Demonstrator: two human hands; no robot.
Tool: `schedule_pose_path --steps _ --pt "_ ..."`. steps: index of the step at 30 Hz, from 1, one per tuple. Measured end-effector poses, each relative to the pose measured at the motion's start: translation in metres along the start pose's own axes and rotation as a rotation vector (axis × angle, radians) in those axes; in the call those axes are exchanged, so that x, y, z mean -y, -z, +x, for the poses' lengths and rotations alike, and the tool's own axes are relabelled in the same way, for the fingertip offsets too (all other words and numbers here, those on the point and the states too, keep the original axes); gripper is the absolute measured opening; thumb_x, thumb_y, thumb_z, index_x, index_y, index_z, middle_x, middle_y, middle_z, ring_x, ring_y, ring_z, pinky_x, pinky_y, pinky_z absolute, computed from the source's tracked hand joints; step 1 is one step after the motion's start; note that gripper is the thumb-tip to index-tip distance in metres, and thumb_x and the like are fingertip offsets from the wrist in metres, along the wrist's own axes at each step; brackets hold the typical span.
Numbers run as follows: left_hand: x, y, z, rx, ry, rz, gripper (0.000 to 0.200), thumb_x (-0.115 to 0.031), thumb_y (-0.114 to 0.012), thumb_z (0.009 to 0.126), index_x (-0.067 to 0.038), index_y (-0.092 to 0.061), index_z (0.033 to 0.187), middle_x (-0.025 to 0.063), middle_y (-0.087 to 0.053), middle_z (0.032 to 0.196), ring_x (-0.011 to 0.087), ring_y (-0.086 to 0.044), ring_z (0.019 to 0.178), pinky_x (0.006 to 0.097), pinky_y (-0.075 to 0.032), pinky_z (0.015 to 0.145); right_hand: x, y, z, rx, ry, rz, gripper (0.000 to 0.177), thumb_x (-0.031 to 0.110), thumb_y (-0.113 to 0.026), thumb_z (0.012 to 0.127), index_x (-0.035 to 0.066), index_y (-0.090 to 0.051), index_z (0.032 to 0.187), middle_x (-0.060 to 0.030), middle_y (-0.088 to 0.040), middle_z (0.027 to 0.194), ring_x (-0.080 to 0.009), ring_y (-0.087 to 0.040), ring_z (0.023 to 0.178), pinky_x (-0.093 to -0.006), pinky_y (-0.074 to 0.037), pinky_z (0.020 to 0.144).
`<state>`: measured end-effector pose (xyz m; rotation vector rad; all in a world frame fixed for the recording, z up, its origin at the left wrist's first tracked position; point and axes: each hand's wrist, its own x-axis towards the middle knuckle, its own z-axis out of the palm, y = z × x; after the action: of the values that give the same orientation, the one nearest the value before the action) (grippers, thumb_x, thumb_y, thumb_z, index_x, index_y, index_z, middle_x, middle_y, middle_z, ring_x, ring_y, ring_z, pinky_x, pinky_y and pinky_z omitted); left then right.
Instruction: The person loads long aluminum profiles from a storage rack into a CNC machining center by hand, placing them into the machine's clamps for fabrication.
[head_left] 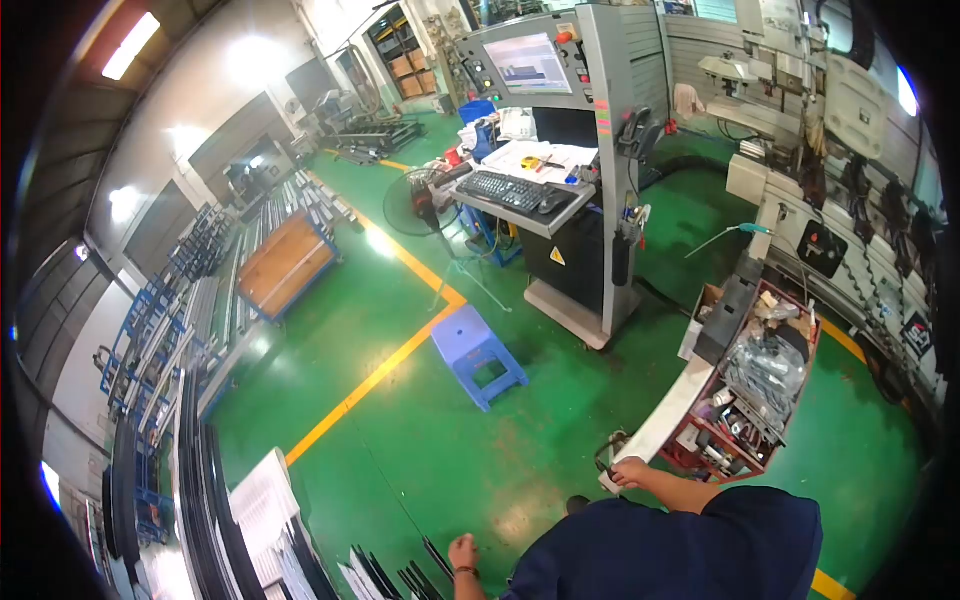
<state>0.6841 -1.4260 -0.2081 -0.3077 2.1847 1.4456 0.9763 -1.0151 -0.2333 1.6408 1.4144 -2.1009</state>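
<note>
My right hand (630,472) is closed over the near end of a long pale bar (672,408). The bar runs away from me beside a red tool cart (735,400). A small dark object (612,446) lies close to my fingertips; its kind is too small to make out. Low in the view, my left hand (463,553) hangs with its fingers curled in, and nothing shows in it. Nearest to that hand are the ends of several dark long profiles (415,578).
Ahead stands a machine control console (575,250) with a screen and keyboard (503,188). A blue plastic stool (475,350) and a fan (415,202) stand on the green floor. Racks of long profiles (200,310) and a wood-topped cart (288,268) line the left; a large machine (850,230) is at right.
</note>
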Motion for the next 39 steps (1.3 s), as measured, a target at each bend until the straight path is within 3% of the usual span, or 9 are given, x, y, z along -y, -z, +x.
schedule_pose_path --steps 4,6,8,10,18,22,26,33,39 --pt "-0.004 -0.027 0.005 0.042 0.199 0.331 0.046 -0.038 -0.071 0.089 -0.001 -0.069 0.116 0.0128 -0.072 0.087 0.0277 -0.067 0.08 0.0397 -0.055 0.064 0.063 0.004 0.038 -0.041 0.108 0.084 0.029 0.032 -0.062 0.096 0.007 -0.064 0.111 -0.0095 -0.071 0.098 -0.0187 -0.067 0.078 -0.0338 -0.052 0.063" --pt "0.017 -0.011 0.036 0.273 -0.137 0.795 0.045 -0.04 -0.07 0.09 -0.001 -0.068 0.112 0.0166 -0.071 0.093 0.0328 -0.066 0.087 0.042 -0.056 0.067 0.106 0.003 0.04 -0.071 0.119 0.106 0.03 0.033 -0.062 0.096 0.008 -0.064 0.113 -0.0089 -0.071 0.1 -0.0183 -0.068 0.082 -0.0345 -0.052 0.066" --pt "0.01 -0.007 0.043 0.238 0.164 0.64 0.044 -0.039 -0.069 0.09 -0.001 -0.067 0.11 0.0159 -0.07 0.091 0.0316 -0.066 0.083 0.0416 -0.055 0.065 0.124 0.009 0.054 -0.111 0.107 0.159 0.03 0.033 -0.062 0.096 0.009 -0.063 0.114 -0.0089 -0.071 0.1 -0.0184 -0.068 0.082 -0.0343 -0.052 0.065" --pt "-0.011 -0.007 0.062 0.221 0.264 0.583 0.042 -0.038 -0.068 0.09 0.0 -0.067 0.109 0.0152 -0.069 0.089 0.0305 -0.065 0.08 0.0411 -0.054 0.063 0.134 0.005 0.067 -0.165 0.107 0.227 0.03 0.033 -0.061 0.096 0.009 -0.063 0.114 -0.0085 -0.072 0.101 -0.0194 -0.068 0.083 -0.0351 -0.053 0.065" --pt "-0.142 -0.042 0.232 0.154 0.309 0.321 0.036 -0.034 -0.066 0.092 0.0 -0.066 0.104 0.0124 -0.065 0.079 0.0259 -0.064 0.067 0.0395 -0.05 0.054 0.166 -0.048 0.123 -0.264 -0.051 0.352 0.038 0.031 -0.061 0.096 0.006 -0.059 0.124 -0.0136 -0.07 0.107 -0.027 -0.069 0.092 -0.042 -0.054 0.077" --pt "-0.236 -0.095 0.332 0.169 0.256 0.256 0.033 -0.032 -0.064 0.093 0.0 -0.065 0.102 0.011 -0.063 0.075 0.0237 -0.063 0.06 0.0387 -0.048 0.049 0.219 -0.093 0.137 -0.204 -0.104 0.382 0.041 0.034 -0.062 0.097 0.006 -0.057 0.127 -0.016 -0.068 0.118 -0.0282 -0.067 0.104 -0.0452 -0.054 0.085" --pt "-0.315 -0.161 0.44 0.478 -0.039 0.484 0.037 -0.029 -0.068 0.091 0.003 -0.066 0.109 0.0097 -0.067 0.081 0.0185 -0.06 0.06 0.0339 -0.048 0.05 0.275 -0.103 0.156 -0.234 0.004 0.465 0.04 0.034 -0.062 0.098 0.008 -0.057 0.127 -0.0137 -0.068 0.115 -0.0275 -0.067 0.101 -0.0441 -0.054 0.084" --pt "-0.416 -0.32 0.49 0.542 -0.085 0.542 0.043 -0.035 -0.068 0.092 0.0 -0.069 0.117 0.0084 -0.069 0.085 0.0185 -0.067 0.07 0.0324 -0.05 0.053 0.321 -0.058 0.172 -0.421 0.008 0.686 0.031 0.029 -0.061 0.098 0.008 -0.058 0.12 -0.0103 -0.07 0.106 -0.0232 -0.068 0.091 -0.0392 -0.054 0.076" --pt "-0.413 -0.407 0.485 0.649 0.048 0.603 0.047 -0.037 -0.068 0.092 -0.002 -0.067 0.122 0.0088 -0.07 0.096 0.0216 -0.069 0.077 0.0352 -0.053 0.06 0.352 0.008 0.192 -0.491 -0.109 0.762 0.027 0.026 -0.063 0.096 0.008 -0.06 0.115 -0.0092 -0.07 0.095 -0.0214 -0.068 0.081 -0.0373 -0.054 0.07"
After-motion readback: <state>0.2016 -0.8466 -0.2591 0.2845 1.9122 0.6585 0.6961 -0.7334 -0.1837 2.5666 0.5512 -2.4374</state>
